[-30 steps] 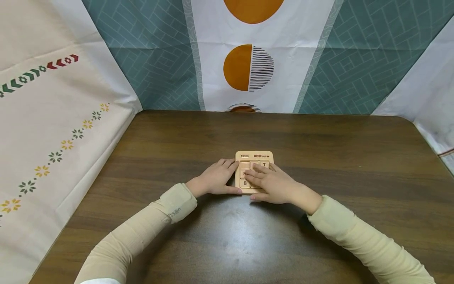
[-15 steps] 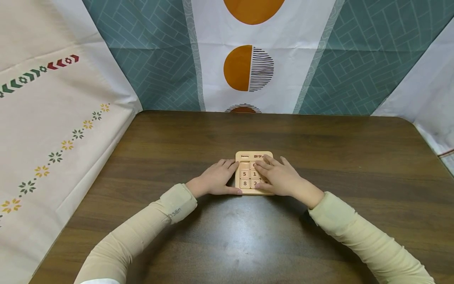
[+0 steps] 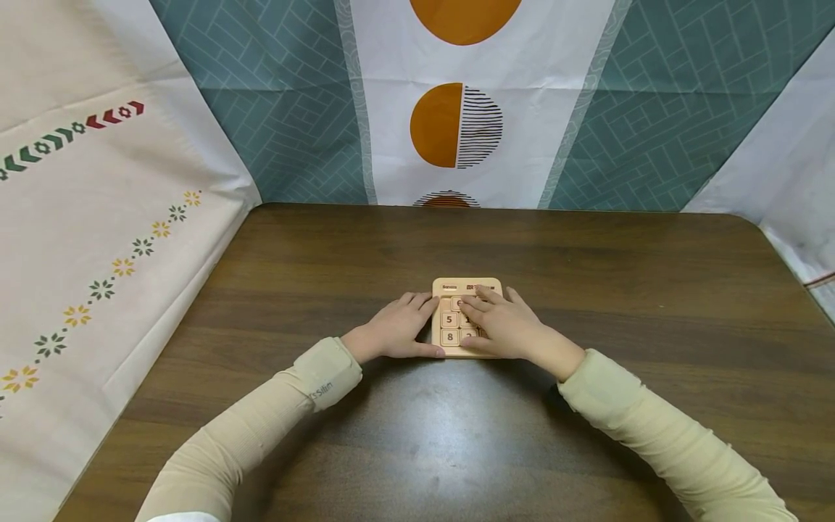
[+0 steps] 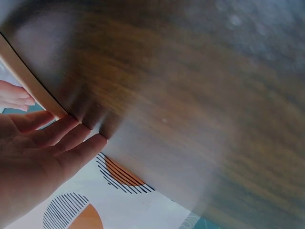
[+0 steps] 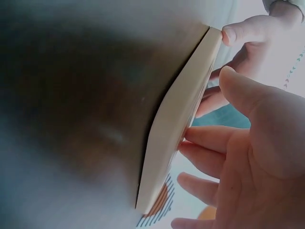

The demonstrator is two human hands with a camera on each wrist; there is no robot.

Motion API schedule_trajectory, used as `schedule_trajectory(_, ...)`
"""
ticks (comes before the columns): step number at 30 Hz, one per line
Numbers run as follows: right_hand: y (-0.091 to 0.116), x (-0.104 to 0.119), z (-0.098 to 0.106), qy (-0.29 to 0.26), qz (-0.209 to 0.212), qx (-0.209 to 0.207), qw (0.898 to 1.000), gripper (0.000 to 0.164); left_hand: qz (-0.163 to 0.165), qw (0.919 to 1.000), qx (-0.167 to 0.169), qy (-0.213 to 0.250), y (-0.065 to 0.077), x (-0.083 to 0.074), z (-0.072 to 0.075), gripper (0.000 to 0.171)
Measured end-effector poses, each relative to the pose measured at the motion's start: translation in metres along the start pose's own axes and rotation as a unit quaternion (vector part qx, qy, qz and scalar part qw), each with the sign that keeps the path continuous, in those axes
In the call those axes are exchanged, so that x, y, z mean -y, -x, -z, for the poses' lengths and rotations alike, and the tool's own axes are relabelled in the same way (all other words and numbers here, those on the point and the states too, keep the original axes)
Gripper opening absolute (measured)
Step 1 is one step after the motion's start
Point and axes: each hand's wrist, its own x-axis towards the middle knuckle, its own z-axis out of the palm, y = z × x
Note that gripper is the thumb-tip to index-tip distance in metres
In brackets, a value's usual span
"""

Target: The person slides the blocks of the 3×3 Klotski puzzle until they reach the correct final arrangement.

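A light wooden number slide puzzle (image 3: 457,282) lies flat on the dark table, with printed lettering along its far edge. My left hand (image 3: 398,328) rests at its left side, index fingertip by the upper left edge and thumb at the near left corner. My right hand (image 3: 507,328) is spread over the right part, hiding several tiles. Its fingertips touch the top row, where tile 6 (image 3: 456,304) sits partway into the gap at the left. Tile 5 (image 3: 449,320) and tile 8 (image 3: 450,338) show below. In the right wrist view, two fingertips (image 5: 188,136) meet the puzzle's face.
The brown wood-grain table (image 3: 326,246) extends all around the puzzle. A patterned cloth (image 3: 293,109) in teal and white hangs behind its far edge. An embroidered cream cloth (image 3: 98,217) runs along the left side.
My right hand first lifted up and right off the lower tiles, then came slightly left, and tile 6 slid left with it. The left hand has stayed in place.
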Motion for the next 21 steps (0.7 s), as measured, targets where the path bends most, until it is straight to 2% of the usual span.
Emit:
schedule_trajectory(15,-0.0096,0.0089,0.0013,-0.008,0.010,0.016,1.000,0.067,-0.006,1.0000,-0.006,-0.001,-0.0004,0.0008,-0.0007,0.093)
schedule_trajectory(21,-0.0031,0.0085,0.0040,-0.008,0.011,0.008,1.000,0.065,-0.005,1.0000,-0.002,-0.001,-0.0004,0.0006,-0.0009,0.094)
